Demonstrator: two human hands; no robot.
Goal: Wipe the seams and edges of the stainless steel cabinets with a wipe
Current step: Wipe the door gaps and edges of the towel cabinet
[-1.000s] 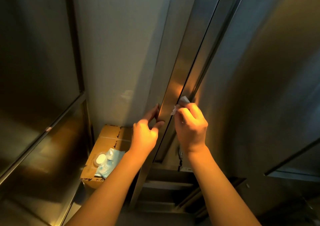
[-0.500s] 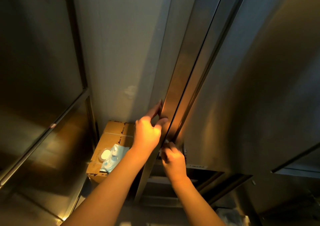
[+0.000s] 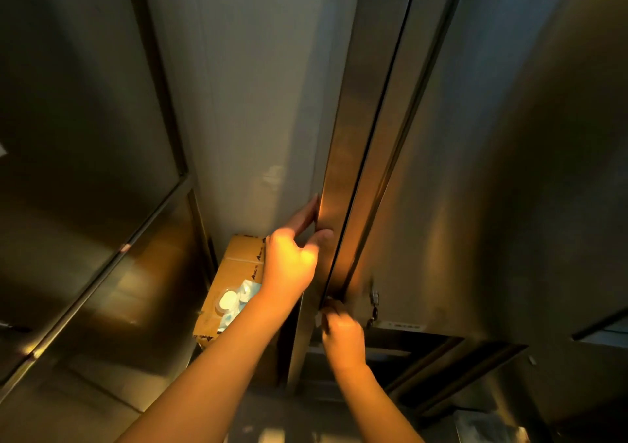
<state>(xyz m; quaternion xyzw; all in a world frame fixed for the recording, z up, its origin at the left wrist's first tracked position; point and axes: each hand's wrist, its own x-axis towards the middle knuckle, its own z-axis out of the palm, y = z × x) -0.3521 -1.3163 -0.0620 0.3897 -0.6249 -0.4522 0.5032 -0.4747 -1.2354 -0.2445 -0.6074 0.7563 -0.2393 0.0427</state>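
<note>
The left hand grips the cabinet door edge, fingers tucked behind it and thumb on its front. Just below on that edge, at its foot, the right hand pinches a white wipe in curled fingers.

Head-worn view, downward, near cabinets

Right hand hides most of the wipe.
</note>
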